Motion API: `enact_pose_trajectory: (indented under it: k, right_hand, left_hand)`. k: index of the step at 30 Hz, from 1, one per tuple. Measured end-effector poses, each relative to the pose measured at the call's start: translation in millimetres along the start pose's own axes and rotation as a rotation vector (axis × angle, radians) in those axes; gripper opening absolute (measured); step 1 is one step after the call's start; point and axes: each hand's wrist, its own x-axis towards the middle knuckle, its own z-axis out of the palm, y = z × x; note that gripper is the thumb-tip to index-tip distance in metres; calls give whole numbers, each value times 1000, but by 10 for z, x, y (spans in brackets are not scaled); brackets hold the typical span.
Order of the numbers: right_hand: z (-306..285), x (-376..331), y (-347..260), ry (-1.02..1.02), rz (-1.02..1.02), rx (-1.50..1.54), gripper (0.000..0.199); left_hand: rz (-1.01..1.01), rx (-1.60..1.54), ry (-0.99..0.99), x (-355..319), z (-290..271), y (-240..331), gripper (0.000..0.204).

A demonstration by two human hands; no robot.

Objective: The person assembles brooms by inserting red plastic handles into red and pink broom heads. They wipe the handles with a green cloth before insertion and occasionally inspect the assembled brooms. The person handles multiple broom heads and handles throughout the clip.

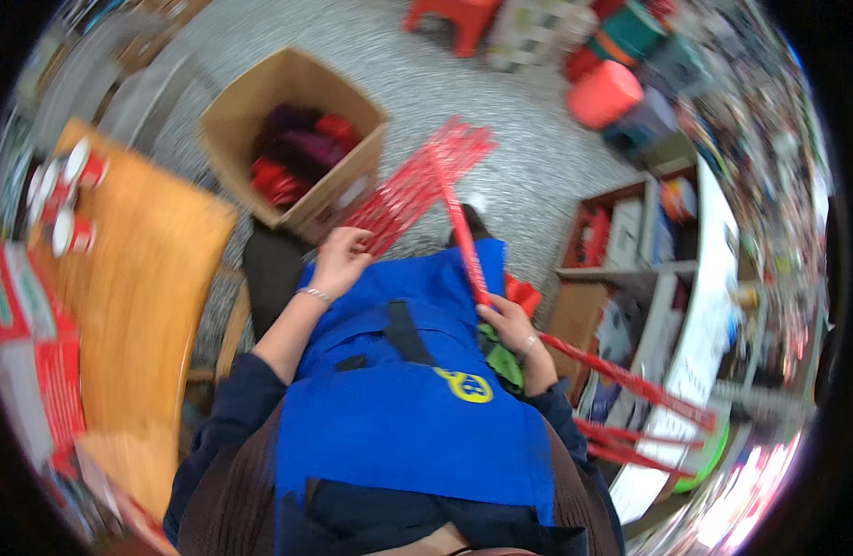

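My right hand [510, 326] is closed on a long red strip [461, 236], which reaches forward from its fingers at the right side of my lap. Several more red strips [412, 199] stretch side by side beyond the lap, against the floor, blurred. Beside their near end is my left hand [341, 262], its fingers loosely curved and apart; whether it touches the strips is hard to tell. A blue apron [398, 426] covers my lap. Further red strips [630, 380] run from beside my right wrist across a white-topped shelf unit.
An open cardboard box [338, 199] with red and dark purple contents stands ahead on the left. To the left is a wooden table [148, 306] with red-and-white cups [74, 232]. The shelf unit [713, 278] borders my right. A red stool [454, 18] is far ahead.
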Motion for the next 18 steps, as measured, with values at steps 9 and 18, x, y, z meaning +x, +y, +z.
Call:
enact_pose_trajectory:
  k: [9,18]
  right_hand:
    - [-116,292,493,-138,299,527,30]
    - [-256,546,435,-199,408,491,31]
  left_hand:
    - [-263,-4,30,138,59,-410,23]
    - [-97,-231,573,2307,-488,-659,22]
